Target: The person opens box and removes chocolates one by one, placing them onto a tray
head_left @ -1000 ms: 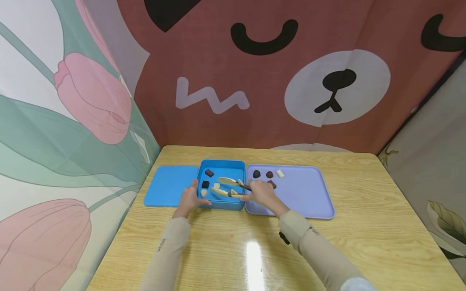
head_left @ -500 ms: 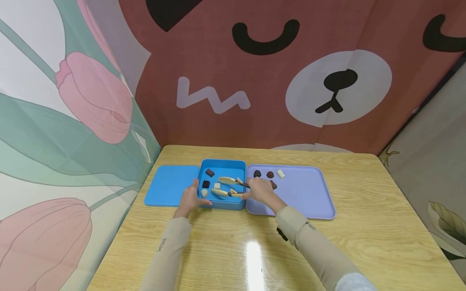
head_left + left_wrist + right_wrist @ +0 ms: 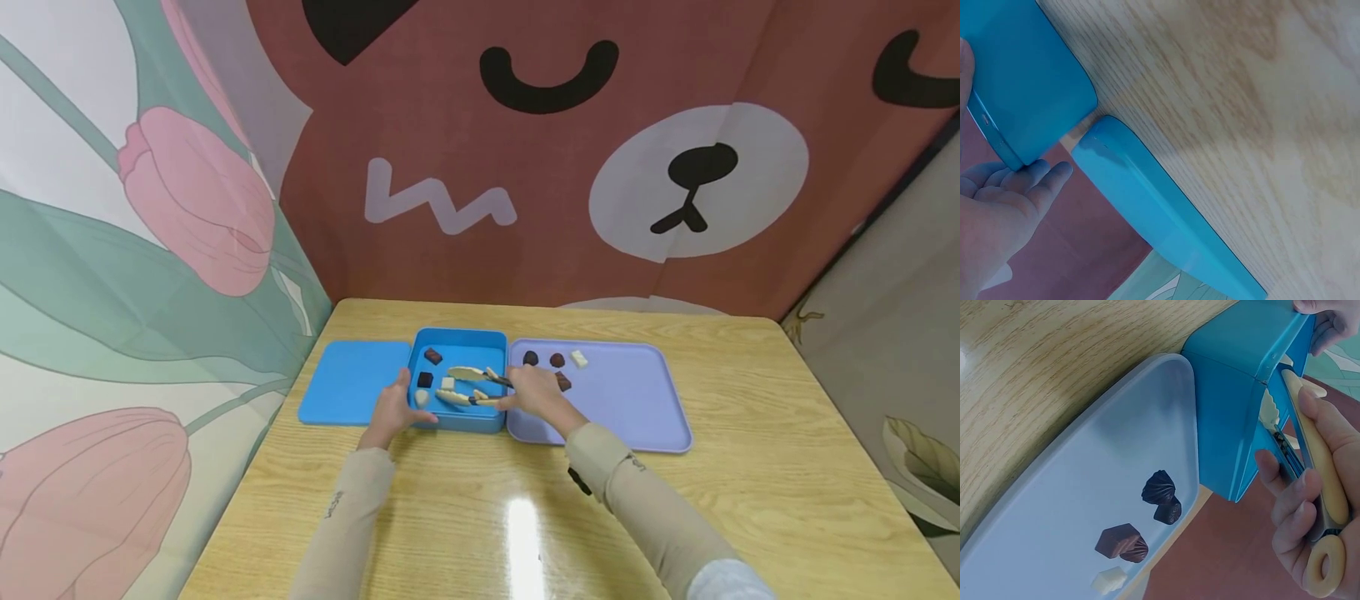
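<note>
My left hand (image 3: 392,410) holds the near left corner of a blue box (image 3: 467,423), thumb along its front wall, fingers at its left side. My right hand (image 3: 538,393) grips a pair of tongs (image 3: 1322,450) with cream tips and handles. Both tips reach into the box, spread apart, and a small white square chocolate (image 3: 447,384) shows between them in the head view. To the left in the box are a whitish rounded chocolate (image 3: 422,398), a nearly black square one (image 3: 425,380) and a brown one (image 3: 432,357).
Right of the box sits a lilac tray (image 3: 630,404) bearing several chocolates, among them a dark ribbed one (image 3: 1159,487), a brown one (image 3: 1116,540) and a white one (image 3: 1110,580). A flat blue lid (image 3: 352,383) lies left of the box. A patterned cloth (image 3: 525,267) hangs behind the table.
The right forearm has shifted slightly left. Hands, tongs and chocolates otherwise keep their places, with the tong tips still spread inside the box.
</note>
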A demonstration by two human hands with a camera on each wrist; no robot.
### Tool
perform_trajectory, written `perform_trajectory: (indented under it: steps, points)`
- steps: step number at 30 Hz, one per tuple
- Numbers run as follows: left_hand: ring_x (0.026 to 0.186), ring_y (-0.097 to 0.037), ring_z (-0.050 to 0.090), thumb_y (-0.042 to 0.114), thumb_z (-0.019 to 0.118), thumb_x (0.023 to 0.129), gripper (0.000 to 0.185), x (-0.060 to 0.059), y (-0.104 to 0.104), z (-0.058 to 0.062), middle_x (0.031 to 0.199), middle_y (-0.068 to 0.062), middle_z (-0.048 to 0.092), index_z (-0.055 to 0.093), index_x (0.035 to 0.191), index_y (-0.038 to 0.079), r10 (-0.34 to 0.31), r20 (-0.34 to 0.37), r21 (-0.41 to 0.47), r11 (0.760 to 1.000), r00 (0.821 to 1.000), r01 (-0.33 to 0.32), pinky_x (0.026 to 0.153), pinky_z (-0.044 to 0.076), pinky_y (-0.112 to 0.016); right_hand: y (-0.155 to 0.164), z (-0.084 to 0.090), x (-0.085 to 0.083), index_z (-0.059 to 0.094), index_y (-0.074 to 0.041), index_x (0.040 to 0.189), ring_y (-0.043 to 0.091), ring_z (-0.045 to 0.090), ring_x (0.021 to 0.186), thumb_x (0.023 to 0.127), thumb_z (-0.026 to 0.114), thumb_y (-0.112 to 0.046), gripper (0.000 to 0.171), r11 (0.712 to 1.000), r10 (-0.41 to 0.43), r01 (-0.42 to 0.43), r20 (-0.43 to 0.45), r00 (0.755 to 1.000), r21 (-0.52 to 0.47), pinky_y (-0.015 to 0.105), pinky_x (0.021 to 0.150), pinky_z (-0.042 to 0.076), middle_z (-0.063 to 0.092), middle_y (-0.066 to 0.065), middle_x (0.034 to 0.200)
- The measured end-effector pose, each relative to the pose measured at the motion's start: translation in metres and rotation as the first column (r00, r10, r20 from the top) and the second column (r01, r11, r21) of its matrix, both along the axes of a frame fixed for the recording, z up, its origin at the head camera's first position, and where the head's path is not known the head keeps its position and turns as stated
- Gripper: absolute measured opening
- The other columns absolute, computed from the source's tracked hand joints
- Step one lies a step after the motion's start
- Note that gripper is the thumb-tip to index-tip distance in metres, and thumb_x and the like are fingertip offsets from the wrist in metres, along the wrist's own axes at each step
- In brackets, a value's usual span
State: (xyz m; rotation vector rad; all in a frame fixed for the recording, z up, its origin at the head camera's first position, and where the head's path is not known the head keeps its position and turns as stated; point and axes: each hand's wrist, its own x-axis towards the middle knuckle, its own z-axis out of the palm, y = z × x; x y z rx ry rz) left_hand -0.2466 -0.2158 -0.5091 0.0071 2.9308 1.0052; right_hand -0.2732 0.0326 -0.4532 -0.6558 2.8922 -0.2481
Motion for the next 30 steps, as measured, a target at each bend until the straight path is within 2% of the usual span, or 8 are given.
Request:
perform_trajectory:
  steps: [16, 21, 30]
  points:
    - [0.127, -0.037, 0.024, 0.035, 0.082, 0.058, 0.111, -0.001, 0.0, -0.001, 0.142, -0.024, 0.019, 0.019, 0.139, -0.008, -0.001, 0.003, -0.005, 1.0, 1.0, 0.001, 0.098, 0.031, -0.046, 0.001, -0.002, 0.003, 0.06, -0.011, 0.092, 0.013, 0.042, 0.053, 0.071, 0.069, -0.049, 0.045, 0.999, 0.011, -0.011, -0.007, 1.0, 0.036, 0.027, 0.041, 0.023, 0.048, -0.002, 0.064]
    - [0.127, -0.038, 0.025, 0.033, 0.083, 0.058, 0.111, 0.0, 0.0, -0.001, 0.141, -0.025, 0.02, 0.019, 0.139, -0.009, -0.006, -0.01, -0.005, 1.0, 1.0, 0.006, 0.098, 0.031, -0.046, 0.002, -0.003, 0.005, 0.061, -0.012, 0.094, 0.012, 0.04, 0.052, 0.071, 0.07, -0.048, 0.044, 1.0, 0.017, -0.017, -0.002, 1.0, -0.001, 0.025, 0.04, 0.022, 0.048, -0.003, 0.062]
    - [0.126, -0.038, 0.027, 0.033, 0.083, 0.058, 0.112, 0.0, 0.0, -0.001, 0.141, -0.025, 0.021, 0.018, 0.139, -0.008, -0.006, -0.016, -0.013, 1.0, 1.0, 0.005, 0.097, 0.032, -0.046, 0.007, -0.011, 0.006, 0.058, -0.01, 0.084, 0.012, 0.042, 0.053, 0.072, 0.07, -0.047, 0.041, 0.999, 0.02, -0.022, -0.03, 0.999, -0.046, 0.026, 0.039, 0.026, 0.047, -0.002, 0.06]
